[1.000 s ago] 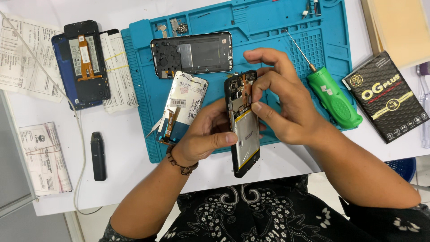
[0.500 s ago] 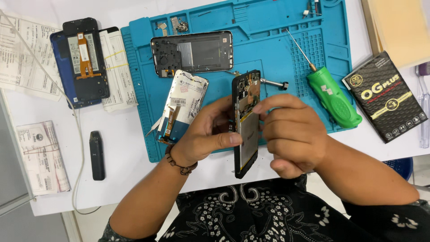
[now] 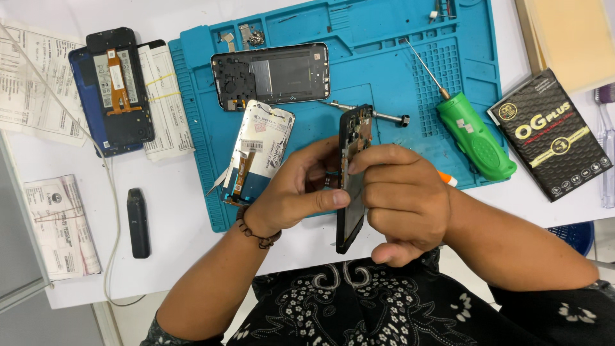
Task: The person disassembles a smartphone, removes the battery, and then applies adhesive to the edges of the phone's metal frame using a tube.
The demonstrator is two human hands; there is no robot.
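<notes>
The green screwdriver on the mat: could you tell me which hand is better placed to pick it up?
Probably the right hand: the green screwdriver lies on the blue mat on its side, just beyond it. The left hand sits across the opened phone that both hands hold on edge.

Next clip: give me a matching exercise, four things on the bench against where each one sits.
Things:
1. green screwdriver
2. opened phone
3. small black stick
4. black box

Places:
A. white table, left of the mat
B. held on edge in both hands
C. mat's right edge
D. table, right of the mat

Pairs: 1-C, 2-B, 3-A, 4-D
</notes>
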